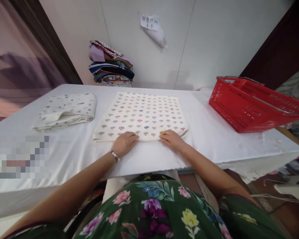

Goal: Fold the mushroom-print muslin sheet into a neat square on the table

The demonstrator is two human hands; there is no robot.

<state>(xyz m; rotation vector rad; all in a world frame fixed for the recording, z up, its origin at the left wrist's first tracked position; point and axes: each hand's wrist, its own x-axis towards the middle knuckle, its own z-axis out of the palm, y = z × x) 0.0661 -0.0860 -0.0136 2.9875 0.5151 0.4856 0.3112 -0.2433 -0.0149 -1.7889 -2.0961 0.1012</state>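
A cream cloth point(144, 114) printed with rows of grey mushrooms and a few red, blue and yellow ones lies folded flat in front of me on the white-covered table point(201, 146). At its near edge, left of the middle, my left hand point(126, 142) has its fingers closed on the fabric; a silver bracelet circles that wrist. My right hand point(172, 139) pinches the same edge further right, beside a yellow mushroom. The thumbs are partly hidden. To the left lies another folded cloth point(69, 109), white with small dark prints, its layers showing at the front.
A red plastic basket point(249, 106) with metal handles stands at the table's right end. Behind the table, against the wall, rises a stack of folded fabrics point(112, 64). A paper note in plastic point(150, 25) hangs on the wall. Something pixelated point(20, 157) lies at the left.
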